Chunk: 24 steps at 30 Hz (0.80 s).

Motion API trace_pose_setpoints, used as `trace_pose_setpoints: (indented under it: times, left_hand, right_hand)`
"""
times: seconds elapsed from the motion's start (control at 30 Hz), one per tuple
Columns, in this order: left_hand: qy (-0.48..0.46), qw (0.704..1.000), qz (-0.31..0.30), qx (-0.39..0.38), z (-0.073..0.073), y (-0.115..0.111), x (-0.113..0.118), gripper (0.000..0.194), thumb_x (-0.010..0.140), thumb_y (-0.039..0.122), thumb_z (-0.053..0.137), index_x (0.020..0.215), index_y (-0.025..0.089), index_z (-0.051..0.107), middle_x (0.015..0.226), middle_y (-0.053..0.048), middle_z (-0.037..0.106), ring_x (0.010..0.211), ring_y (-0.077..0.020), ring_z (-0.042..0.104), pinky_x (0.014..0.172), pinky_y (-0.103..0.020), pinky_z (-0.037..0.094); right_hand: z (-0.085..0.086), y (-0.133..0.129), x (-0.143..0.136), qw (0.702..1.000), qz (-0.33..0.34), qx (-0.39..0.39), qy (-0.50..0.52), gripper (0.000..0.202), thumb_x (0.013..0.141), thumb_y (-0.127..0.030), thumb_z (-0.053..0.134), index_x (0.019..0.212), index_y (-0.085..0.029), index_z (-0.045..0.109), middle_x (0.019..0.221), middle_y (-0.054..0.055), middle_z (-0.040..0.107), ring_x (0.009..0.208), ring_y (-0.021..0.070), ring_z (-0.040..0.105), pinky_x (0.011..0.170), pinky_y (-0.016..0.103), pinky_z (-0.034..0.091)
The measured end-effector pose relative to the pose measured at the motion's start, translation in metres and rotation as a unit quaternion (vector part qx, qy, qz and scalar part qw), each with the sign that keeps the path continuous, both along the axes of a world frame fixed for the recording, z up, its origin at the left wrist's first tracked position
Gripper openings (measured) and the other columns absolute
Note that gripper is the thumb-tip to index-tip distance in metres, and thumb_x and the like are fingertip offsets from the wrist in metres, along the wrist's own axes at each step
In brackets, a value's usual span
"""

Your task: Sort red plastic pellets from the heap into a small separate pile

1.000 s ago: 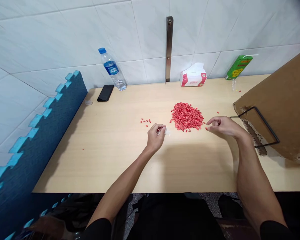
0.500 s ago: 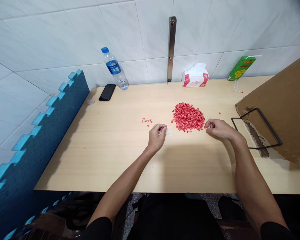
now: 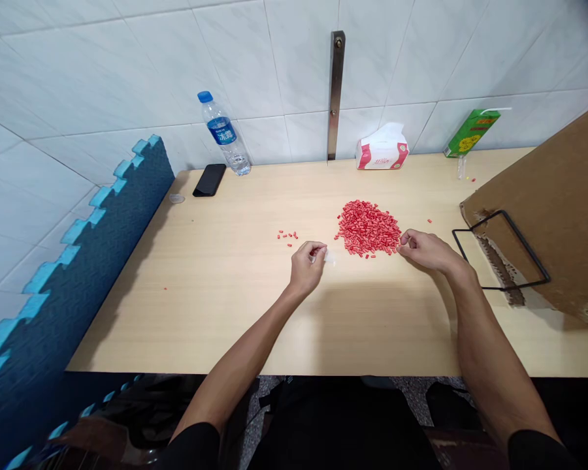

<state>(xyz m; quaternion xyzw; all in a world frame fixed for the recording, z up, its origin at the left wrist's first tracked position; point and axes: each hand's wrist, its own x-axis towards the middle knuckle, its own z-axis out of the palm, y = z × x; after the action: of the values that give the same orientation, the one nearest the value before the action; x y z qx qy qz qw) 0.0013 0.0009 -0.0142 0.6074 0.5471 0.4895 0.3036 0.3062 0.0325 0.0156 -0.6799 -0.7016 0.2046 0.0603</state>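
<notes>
A heap of small red tube-shaped pieces (image 3: pixel 369 227) lies on the light wooden table (image 3: pixel 235 320). At its right edge is my right hand (image 3: pixel 424 249), with curled fingers and the thumb and fingertips close together against the outermost pieces. Whatever is between those fingertips is too small to make out. My left hand (image 3: pixel 308 266) is left of the heap, its fingers closed in a pinch on a small clear plastic piece (image 3: pixel 329 257) that sticks out on the right. Several loose red pieces (image 3: pixel 288 235) are scattered just beyond my left hand.
Along the wall stand a water bottle (image 3: pixel 228 145), a tissue pack (image 3: pixel 382 151) and a green drink carton (image 3: pixel 471 134). A black phone (image 3: pixel 209 180) lies at the back left. A cardboard box (image 3: pixel 549 215) with a black wire frame (image 3: pixel 536 258) takes up the right side. Blue foam matting (image 3: pixel 102 241) borders the left.
My right hand has shifted slightly left, closer against the heap's edge. My left hand keeps its pinch in about the same place. The view has tilted very slightly.
</notes>
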Motion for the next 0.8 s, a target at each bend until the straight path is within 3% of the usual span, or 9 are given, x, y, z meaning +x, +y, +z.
trace_pose_setpoints:
  times: [0.23, 0.37, 0.4, 0.47, 0.53, 0.6, 0.7, 0.8]
  left_hand:
    - [-0.005, 1.0, 0.001, 0.002, -0.002, 0.0, 0.0, 0.014, 0.083, 0.028, 0.057, 0.085, 0.019, 0.066, 0.082, -0.003, 0.067, 0.076, -0.014, 0.061, 0.071, -0.026, 0.047]
    - [-0.008, 1.0, 0.0, -0.002, -0.002, 0.0, 0.0, 0.015, 0.083, 0.03, 0.057, 0.085, 0.019, 0.067, 0.083, -0.003, 0.067, 0.078, -0.0141, 0.062, 0.072, -0.026, 0.047]
    - [-0.011, 1.0, -0.001, -0.004, -0.002, 0.0, 0.0, 0.015, 0.083, 0.03, 0.057, 0.086, 0.019, 0.067, 0.084, -0.004, 0.067, 0.078, -0.0142, 0.062, 0.072, -0.026, 0.048]
    - [-0.022, 1.0, -0.003, -0.008, -0.002, -0.001, 0.001, 0.015, 0.083, 0.03, 0.058, 0.086, 0.019, 0.067, 0.084, -0.004, 0.068, 0.079, -0.0146, 0.063, 0.072, -0.027, 0.048]
    - [-0.035, 0.999, -0.009, -0.011, -0.003, -0.001, 0.001, 0.015, 0.083, 0.03, 0.059, 0.086, 0.018, 0.067, 0.084, -0.004, 0.068, 0.08, -0.015, 0.063, 0.072, -0.027, 0.048]
    - [-0.046, 0.999, -0.019, -0.012, -0.004, -0.002, 0.002, 0.014, 0.082, 0.029, 0.06, 0.086, 0.018, 0.068, 0.084, -0.004, 0.068, 0.081, -0.0149, 0.063, 0.074, -0.027, 0.048]
    - [-0.068, 0.997, -0.029, -0.01, -0.005, -0.002, 0.002, 0.014, 0.083, 0.029, 0.06, 0.087, 0.018, 0.068, 0.084, -0.004, 0.068, 0.081, -0.0146, 0.063, 0.074, -0.026, 0.048]
    - [-0.094, 0.995, -0.018, -0.001, -0.007, -0.002, 0.002, 0.016, 0.083, 0.031, 0.059, 0.087, 0.017, 0.066, 0.085, -0.005, 0.067, 0.081, -0.0147, 0.063, 0.074, -0.026, 0.048]
  right_hand:
    - [-0.003, 0.001, 0.001, 0.999, 0.013, 0.017, 0.027, 0.014, 0.077, -0.034, 0.054, 0.076, -0.022, 0.061, 0.066, 0.001, 0.064, 0.061, 0.0153, 0.055, 0.055, 0.026, 0.033]
    - [0.004, 0.0, -0.005, 0.981, -0.068, 0.117, 0.139, 0.017, 0.077, -0.037, 0.057, 0.078, -0.021, 0.063, 0.062, 0.001, 0.064, 0.059, 0.0161, 0.057, 0.058, 0.028, 0.04]
    - [0.007, -0.001, -0.01, 0.961, -0.097, 0.156, 0.204, 0.019, 0.077, -0.039, 0.059, 0.08, -0.021, 0.063, 0.063, 0.001, 0.064, 0.06, 0.0164, 0.058, 0.059, 0.028, 0.043]
    - [0.01, -0.002, -0.026, 0.894, -0.129, 0.205, 0.377, 0.022, 0.076, -0.04, 0.063, 0.084, -0.02, 0.06, 0.068, 0.002, 0.066, 0.063, 0.017, 0.063, 0.063, 0.03, 0.049]
    - [0.009, -0.006, -0.049, 0.832, -0.118, 0.195, 0.506, 0.024, 0.072, -0.039, 0.069, 0.083, -0.021, 0.059, 0.072, 0.002, 0.069, 0.065, 0.0172, 0.066, 0.069, 0.033, 0.053]
    - [0.001, -0.011, -0.077, 0.789, -0.098, 0.142, 0.59, 0.026, 0.07, -0.038, 0.073, 0.083, -0.02, 0.06, 0.073, 0.002, 0.07, 0.064, 0.0171, 0.067, 0.07, 0.035, 0.055]
    - [-0.016, -0.021, -0.118, 0.746, -0.062, 0.042, 0.662, 0.03, 0.067, -0.037, 0.077, 0.084, -0.02, 0.06, 0.072, 0.002, 0.071, 0.065, 0.0177, 0.068, 0.067, 0.035, 0.056]
    - [-0.029, -0.028, -0.149, 0.735, -0.052, -0.012, 0.676, 0.033, 0.064, -0.039, 0.079, 0.08, -0.018, 0.06, 0.069, 0.002, 0.071, 0.065, 0.0172, 0.069, 0.069, 0.034, 0.056]
